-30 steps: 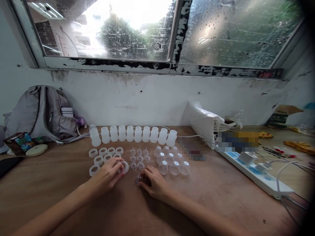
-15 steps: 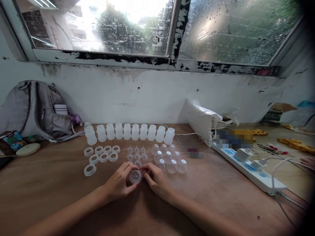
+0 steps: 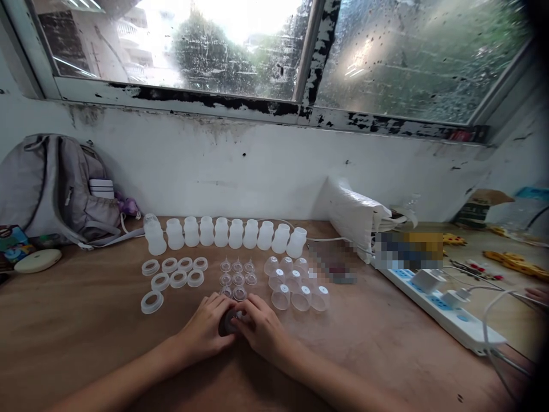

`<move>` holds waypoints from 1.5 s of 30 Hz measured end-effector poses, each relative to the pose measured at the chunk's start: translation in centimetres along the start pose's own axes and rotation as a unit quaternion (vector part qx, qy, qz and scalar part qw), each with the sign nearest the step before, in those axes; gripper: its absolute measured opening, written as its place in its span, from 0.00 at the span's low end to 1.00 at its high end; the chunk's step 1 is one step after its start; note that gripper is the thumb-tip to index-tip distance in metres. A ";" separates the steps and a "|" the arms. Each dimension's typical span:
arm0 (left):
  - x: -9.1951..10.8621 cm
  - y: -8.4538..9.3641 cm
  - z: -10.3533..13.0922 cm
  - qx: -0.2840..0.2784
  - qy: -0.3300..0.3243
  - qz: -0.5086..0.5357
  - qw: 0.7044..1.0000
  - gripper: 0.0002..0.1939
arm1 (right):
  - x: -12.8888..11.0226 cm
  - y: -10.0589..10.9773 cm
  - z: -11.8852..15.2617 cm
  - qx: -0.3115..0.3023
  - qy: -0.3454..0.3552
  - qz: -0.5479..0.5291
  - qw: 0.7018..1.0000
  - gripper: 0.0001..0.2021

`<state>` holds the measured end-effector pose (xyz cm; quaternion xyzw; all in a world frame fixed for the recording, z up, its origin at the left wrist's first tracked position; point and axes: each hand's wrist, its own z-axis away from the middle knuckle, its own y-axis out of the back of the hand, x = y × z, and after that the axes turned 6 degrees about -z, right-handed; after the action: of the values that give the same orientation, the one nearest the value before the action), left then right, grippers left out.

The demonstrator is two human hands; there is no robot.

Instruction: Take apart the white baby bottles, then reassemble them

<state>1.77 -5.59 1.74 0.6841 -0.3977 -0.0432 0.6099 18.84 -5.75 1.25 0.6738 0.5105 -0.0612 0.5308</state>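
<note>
Low over the front middle of the table, my left hand [image 3: 209, 325] is closed around a translucent bottle collar ring [image 3: 229, 323], mostly hidden by fingers. My right hand [image 3: 260, 327] is closed at the ring's right side, its fingertips over the middle, where a clear nipple sits partly covered. Just beyond my hands stand several clear bottle nipples [image 3: 238, 278] in rows. More collar rings [image 3: 178, 278] lie to the left, and several clear dome caps [image 3: 301, 297] to the right.
A row of frosted bottles [image 3: 235, 234] stands along the back, the leftmost with a cap on. A grey backpack [image 3: 64, 189] sits at the left. At the right are a white bag [image 3: 354, 214] and a power strip [image 3: 437, 306] with cables. A person's hand [image 3: 537, 294] shows at the far right.
My right hand has shifted left over the collar ring, its fingertips now at the ring's middle. The ring has tilted and is more covered. The view has turned slightly.
</note>
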 end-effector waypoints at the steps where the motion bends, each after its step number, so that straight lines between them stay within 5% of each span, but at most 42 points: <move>1: 0.1 0.1 0.0 0.002 0.000 0.016 1.000 0.14 | 0.0 0.0 0.0 0.006 0.003 -0.012 1.000 0.03; 8: 0.8 1.1 0.6 0.045 -0.003 0.171 0.984 0.20 | -0.5 1.7 0.2 0.023 -0.044 -0.156 0.986 0.03; 14: 0.8 0.5 0.7 0.033 0.037 0.279 0.959 0.19 | -0.2 1.7 0.6 -0.018 -0.047 -0.136 0.989 0.04; 27: 1.3 2.0 0.7 -0.032 0.044 0.215 0.975 0.17 | -0.6 3.1 1.3 -0.116 0.041 0.057 0.991 0.07; 35: 1.0 2.9 0.7 -0.082 0.060 0.266 0.958 0.13 | -1.1 3.6 0.9 -0.142 0.049 0.004 0.989 0.08; 45: 0.4 2.5 1.1 -0.037 0.000 0.279 0.960 0.13 | -1.7 4.1 0.8 -0.126 0.040 -0.085 0.988 0.05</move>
<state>0.20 -6.56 3.80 0.5229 -0.5710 0.1135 0.6226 21.49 -7.13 4.62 0.5576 0.5905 -0.0147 0.5832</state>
